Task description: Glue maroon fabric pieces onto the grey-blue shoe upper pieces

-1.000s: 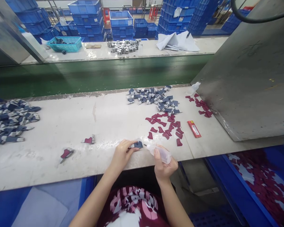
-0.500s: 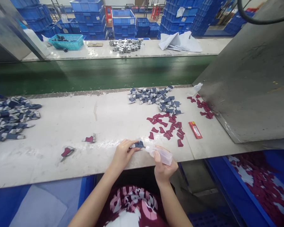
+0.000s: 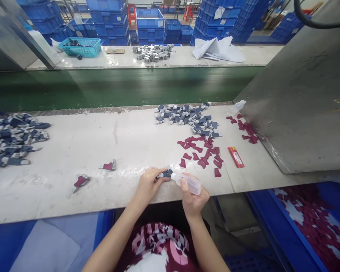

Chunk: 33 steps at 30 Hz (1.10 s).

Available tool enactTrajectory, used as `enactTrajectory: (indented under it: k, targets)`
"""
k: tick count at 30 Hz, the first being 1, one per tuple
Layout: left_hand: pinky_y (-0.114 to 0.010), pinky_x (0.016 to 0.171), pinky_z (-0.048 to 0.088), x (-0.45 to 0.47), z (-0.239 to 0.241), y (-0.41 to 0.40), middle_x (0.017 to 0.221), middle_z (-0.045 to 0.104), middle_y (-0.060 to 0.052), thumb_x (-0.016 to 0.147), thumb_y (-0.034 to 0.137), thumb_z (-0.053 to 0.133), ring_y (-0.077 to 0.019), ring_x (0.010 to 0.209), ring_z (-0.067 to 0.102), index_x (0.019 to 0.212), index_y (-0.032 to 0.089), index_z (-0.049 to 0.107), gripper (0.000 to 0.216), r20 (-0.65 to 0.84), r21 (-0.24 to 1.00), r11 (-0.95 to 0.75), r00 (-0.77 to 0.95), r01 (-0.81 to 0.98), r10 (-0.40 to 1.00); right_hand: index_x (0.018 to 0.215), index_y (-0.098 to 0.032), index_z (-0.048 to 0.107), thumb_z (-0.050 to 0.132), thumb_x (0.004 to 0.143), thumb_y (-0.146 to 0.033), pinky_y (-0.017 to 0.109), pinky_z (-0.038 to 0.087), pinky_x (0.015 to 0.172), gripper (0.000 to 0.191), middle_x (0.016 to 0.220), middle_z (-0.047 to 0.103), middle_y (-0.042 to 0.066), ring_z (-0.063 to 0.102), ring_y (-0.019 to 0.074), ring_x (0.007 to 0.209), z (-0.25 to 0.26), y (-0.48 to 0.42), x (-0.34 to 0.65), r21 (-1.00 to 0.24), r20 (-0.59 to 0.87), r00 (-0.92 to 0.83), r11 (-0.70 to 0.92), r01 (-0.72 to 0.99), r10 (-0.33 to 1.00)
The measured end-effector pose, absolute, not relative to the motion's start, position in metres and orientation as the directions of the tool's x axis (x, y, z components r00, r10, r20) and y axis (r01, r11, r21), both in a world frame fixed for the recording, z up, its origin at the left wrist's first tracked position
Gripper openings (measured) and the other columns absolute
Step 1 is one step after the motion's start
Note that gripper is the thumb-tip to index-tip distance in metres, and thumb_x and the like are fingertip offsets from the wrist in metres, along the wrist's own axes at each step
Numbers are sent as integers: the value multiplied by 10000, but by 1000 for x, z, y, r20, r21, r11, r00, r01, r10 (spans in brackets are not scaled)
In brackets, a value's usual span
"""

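Between the thumb and fingers of my left hand (image 3: 149, 184) is a small dark blue and grey plastic part (image 3: 167, 173), held low over the table's front. My right hand (image 3: 195, 198) grips a translucent squeeze bottle (image 3: 191, 184), tilted so its nozzle end meets the right side of that part; the very tip is hidden against it. Loose maroon pieces (image 3: 202, 162) lie beyond the bottle, with a pile of blue and grey parts (image 3: 187, 117) behind them. Left of my hands rest two grey parts with maroon faces, one nearer (image 3: 81, 182) and one farther (image 3: 109, 166).
A larger pile of blue and grey parts (image 3: 14, 139) covers the table's left end. To the right are a red packet (image 3: 236, 157), more maroon pieces (image 3: 249, 132) and a metal panel (image 3: 300, 102). A green belt (image 3: 130, 87) runs behind the table.
My right hand has shifted slightly left, bringing the bottle's nozzle end closer over the blue and grey part. My left hand stays nearly still with its hold unchanged.
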<state>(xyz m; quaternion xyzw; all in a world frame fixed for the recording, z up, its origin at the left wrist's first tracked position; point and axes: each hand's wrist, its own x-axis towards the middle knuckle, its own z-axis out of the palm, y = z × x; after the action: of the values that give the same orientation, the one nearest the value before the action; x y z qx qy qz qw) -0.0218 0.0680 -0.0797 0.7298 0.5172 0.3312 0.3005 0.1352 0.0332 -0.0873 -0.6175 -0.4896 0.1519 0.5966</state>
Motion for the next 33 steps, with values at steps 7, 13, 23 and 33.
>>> enactTrajectory:
  k: [7,13,23,33]
  targets:
    - [-322,739,542,-22,-80,68,838,759,-30,927,231,670,-210,806,670,1067,236,733,153,170,783,-283,247,554,954,853,-135,771,703,837,-400,312,605,579,274,768,779,91,746,239,650,-91,32,138,-907,357,469,179,381,808]
    - [-316,732,544,-22,-82,68,816,752,-28,924,207,670,-202,790,665,1085,216,730,172,204,776,-314,253,547,946,818,-139,771,726,826,-390,327,606,600,255,757,779,86,748,251,658,-92,31,143,-919,347,506,179,351,790]
    - [-309,715,548,-22,-79,69,792,750,-36,910,189,685,-205,783,674,1074,190,736,172,226,758,-337,259,559,939,777,-155,760,772,788,-374,336,580,602,220,714,762,72,730,247,636,-93,29,159,-921,344,580,147,360,738]
    - [-307,727,553,-27,-76,67,830,762,-42,909,246,679,-205,778,682,1050,211,742,158,179,784,-289,246,549,953,923,-219,535,793,745,-312,347,568,763,327,867,720,34,719,208,800,-78,53,152,-984,126,514,174,-46,849]
